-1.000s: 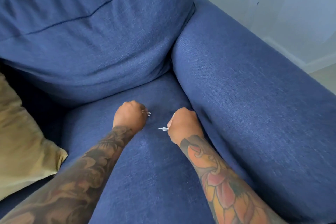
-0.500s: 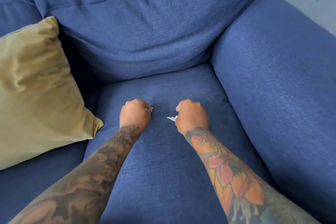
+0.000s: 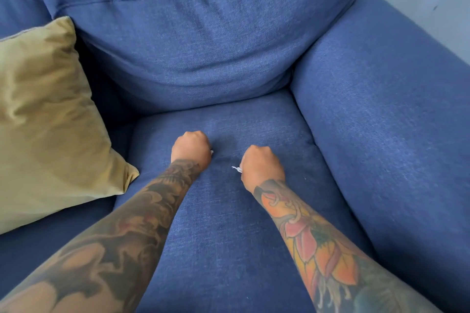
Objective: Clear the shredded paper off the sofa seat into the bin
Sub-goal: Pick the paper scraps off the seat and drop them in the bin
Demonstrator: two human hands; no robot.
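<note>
Two fists over the sofa seat (image 3: 229, 223): left hand (image 3: 191, 147) and right hand (image 3: 262, 165) each clench shredded paper (image 3: 236, 168).

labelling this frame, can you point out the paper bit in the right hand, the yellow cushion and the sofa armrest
paper scrap (image 3: 236, 169): head view, on the white bit poking from the right hand's fist.
yellow cushion (image 3: 48, 119): head view, on the middle of its face.
sofa armrest (image 3: 386, 119): head view, on its blue top surface.

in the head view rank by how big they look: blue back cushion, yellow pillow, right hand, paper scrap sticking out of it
1. blue back cushion
2. yellow pillow
3. right hand
4. paper scrap
The pillow is cut off by the frame edge, so its full size is unsure.
</note>
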